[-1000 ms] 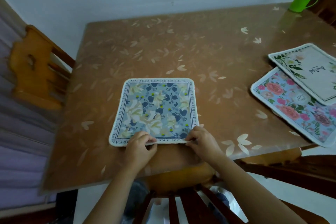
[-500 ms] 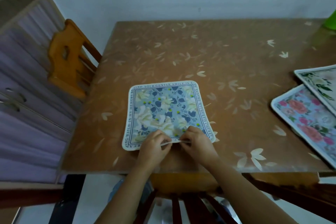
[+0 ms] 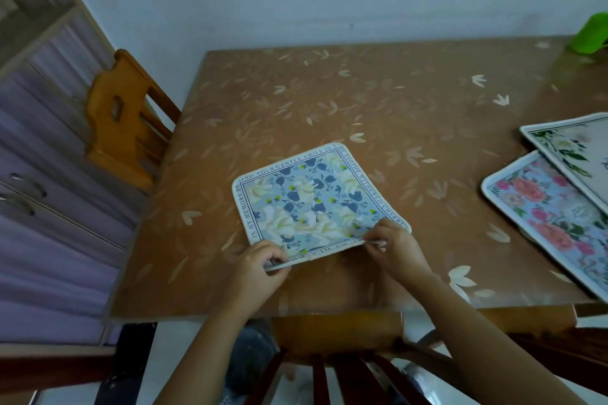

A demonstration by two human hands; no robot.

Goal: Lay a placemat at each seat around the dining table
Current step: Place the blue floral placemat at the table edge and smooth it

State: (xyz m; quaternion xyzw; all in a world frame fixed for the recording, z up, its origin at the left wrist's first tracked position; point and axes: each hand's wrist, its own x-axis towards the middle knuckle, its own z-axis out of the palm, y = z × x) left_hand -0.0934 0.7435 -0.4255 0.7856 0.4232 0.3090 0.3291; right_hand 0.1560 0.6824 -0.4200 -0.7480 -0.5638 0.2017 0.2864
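Note:
A blue floral placemat (image 3: 312,200) with a lettered border lies on the brown dining table (image 3: 378,102), turned at a slight angle near the front edge. My left hand (image 3: 260,263) pinches its near left corner, which is lifted a little off the table. My right hand (image 3: 391,245) pinches the near right edge. Two more placemats lie at the right: a pink rose one (image 3: 552,220) and, overlapping it, a white one with green leaves (image 3: 572,148).
A wooden chair (image 3: 125,122) stands at the table's left side, and a dark chair back (image 3: 329,375) is just below my hands. A green cup (image 3: 590,38) sits at the far right corner. Purple cabinet drawers (image 3: 49,207) line the left wall.
The blue placemat has turned counterclockwise and its near edge has lifted. My hands have moved apart along that edge. The view has shifted slightly left.

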